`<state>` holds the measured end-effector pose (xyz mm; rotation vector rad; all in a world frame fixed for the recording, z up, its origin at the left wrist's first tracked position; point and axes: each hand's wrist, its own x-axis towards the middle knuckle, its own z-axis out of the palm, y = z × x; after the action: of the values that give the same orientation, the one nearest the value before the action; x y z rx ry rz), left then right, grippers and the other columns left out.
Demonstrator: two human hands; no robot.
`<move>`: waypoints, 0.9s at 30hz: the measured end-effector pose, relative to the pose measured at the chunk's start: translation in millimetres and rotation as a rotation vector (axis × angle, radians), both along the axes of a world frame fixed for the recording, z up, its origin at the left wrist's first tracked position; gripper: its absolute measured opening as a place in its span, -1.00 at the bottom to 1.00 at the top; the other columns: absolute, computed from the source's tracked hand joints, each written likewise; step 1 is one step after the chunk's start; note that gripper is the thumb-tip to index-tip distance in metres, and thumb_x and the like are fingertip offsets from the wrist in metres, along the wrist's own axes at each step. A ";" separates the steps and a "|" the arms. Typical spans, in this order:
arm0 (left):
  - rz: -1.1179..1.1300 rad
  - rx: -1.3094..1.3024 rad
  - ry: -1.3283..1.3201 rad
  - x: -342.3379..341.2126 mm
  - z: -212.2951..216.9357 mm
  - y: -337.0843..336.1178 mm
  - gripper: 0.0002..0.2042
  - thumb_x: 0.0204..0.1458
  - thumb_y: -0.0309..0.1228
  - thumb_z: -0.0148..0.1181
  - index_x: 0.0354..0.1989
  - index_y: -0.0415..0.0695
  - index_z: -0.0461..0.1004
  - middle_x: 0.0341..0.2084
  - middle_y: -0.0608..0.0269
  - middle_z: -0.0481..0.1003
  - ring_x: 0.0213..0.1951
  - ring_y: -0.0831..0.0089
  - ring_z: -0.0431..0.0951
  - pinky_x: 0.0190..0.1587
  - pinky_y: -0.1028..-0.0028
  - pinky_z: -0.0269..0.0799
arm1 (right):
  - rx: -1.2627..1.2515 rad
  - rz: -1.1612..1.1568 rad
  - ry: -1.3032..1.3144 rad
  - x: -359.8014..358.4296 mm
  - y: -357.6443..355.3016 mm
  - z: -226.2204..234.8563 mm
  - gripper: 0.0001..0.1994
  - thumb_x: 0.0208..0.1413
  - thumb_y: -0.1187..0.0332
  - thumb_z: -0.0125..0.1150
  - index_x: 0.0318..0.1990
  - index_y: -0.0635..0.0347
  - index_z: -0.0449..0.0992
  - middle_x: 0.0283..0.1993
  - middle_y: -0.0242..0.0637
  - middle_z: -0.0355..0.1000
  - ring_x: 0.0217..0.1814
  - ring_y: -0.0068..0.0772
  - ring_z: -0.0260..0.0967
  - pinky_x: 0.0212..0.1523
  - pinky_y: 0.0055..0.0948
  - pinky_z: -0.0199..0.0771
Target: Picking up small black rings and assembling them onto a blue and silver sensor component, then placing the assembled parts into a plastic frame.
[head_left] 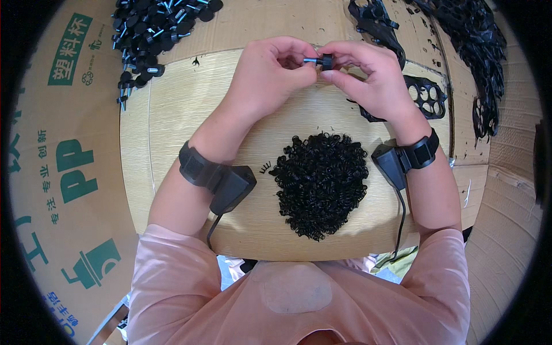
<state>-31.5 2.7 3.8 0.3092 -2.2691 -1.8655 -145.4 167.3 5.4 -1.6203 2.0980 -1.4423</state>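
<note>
Head view: fingers (339, 73) half-hide knob screw (323, 61).

Pale wood tabletop (172, 115), printed cardboard sheets (69, 172) around, even light.

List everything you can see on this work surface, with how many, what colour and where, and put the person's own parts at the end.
small knob screw: one, black head with silver shank, pinched between both hands
pile of small springs: too many to count, black, centre of the board
pile of knob screws: many, black with silver shanks, top left
flat plastic frames: several, black, top right
wooden board: one, pale tan, under everything
cardboard sheet: tan with green print, left side
wrist devices: two, black, one per wrist
left hand: grip on the shank
right hand: grip on the head
</note>
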 end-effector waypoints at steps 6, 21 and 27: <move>-0.008 -0.004 0.020 -0.2 -2.5 -2.8 -0.83 0.00 -0.58 0.18 -0.21 -0.29 0.53 -0.40 0.25 0.57 -0.35 0.59 0.54 -0.23 0.61 0.45 | 0.041 0.005 -0.224 0.3 -0.2 -2.3 -0.70 0.00 0.43 0.34 -0.08 0.24 0.53 -0.36 -0.30 0.54 -0.32 -0.61 0.48 -0.26 -0.59 0.48; -0.038 0.171 0.022 -3.4 2.2 0.9 -0.81 0.14 -0.34 0.14 -0.30 -0.23 0.55 -0.51 0.30 0.52 -0.42 0.59 0.48 -0.30 0.60 0.37 | -0.018 -0.003 -0.307 0.1 -0.5 -4.2 -0.70 0.02 0.42 0.33 -0.07 0.26 0.52 -0.33 -0.35 0.54 -0.32 -0.68 0.44 -0.23 -0.62 0.45; -0.071 0.183 0.024 -1.2 5.0 0.3 -0.80 0.13 -0.32 0.19 -0.26 -0.22 0.54 -0.49 0.34 0.52 -0.41 0.63 0.46 -0.28 0.61 0.37 | -0.060 0.007 -0.318 -0.3 -1.8 -5.1 -0.71 0.02 0.45 0.31 -0.07 0.27 0.52 -0.32 -0.35 0.53 -0.30 -0.65 0.44 -0.22 -0.60 0.46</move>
<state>-32.6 3.0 8.9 0.2342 -2.1238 -2.1065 -145.7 165.5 0.3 -1.3097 1.8864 -1.6498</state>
